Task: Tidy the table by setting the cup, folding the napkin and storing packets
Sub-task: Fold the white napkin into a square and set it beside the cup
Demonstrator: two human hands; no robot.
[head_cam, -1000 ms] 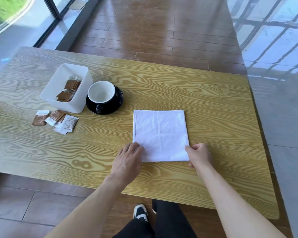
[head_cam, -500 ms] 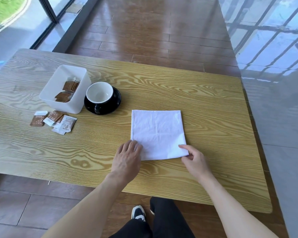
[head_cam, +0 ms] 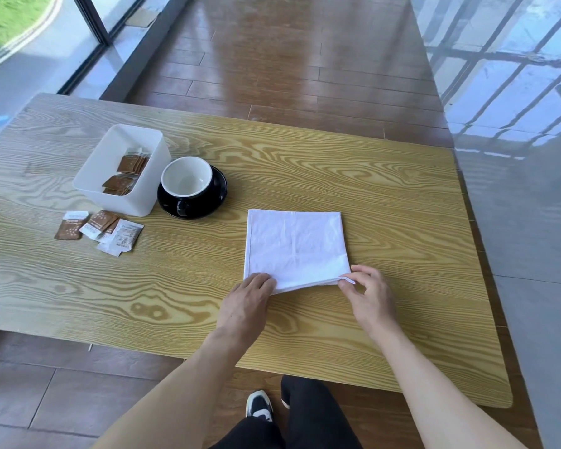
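Note:
A white napkin (head_cam: 295, 247) lies folded on the wooden table (head_cam: 305, 176). My left hand (head_cam: 248, 301) covers its near left corner, fingers curled onto the cloth. My right hand (head_cam: 368, 294) pinches the near right corner and lifts it slightly. A white-lined black cup (head_cam: 187, 179) stands upright on a black saucer (head_cam: 216, 196) to the left. A white bin (head_cam: 123, 170) beside it holds several brown packets. More loose packets (head_cam: 102, 230) lie on the table in front of the bin.
The table's right edge runs along a grey glossy floor strip (head_cam: 531, 222). Wooden floor lies beyond the far edge, glass doors at the far left. My legs and a shoe (head_cam: 259, 406) show below the near edge.
My right hand has slid in along the near edge and taken the napkin's right corner between thumb and fingers, raising it. My left hand stays on the left corner.

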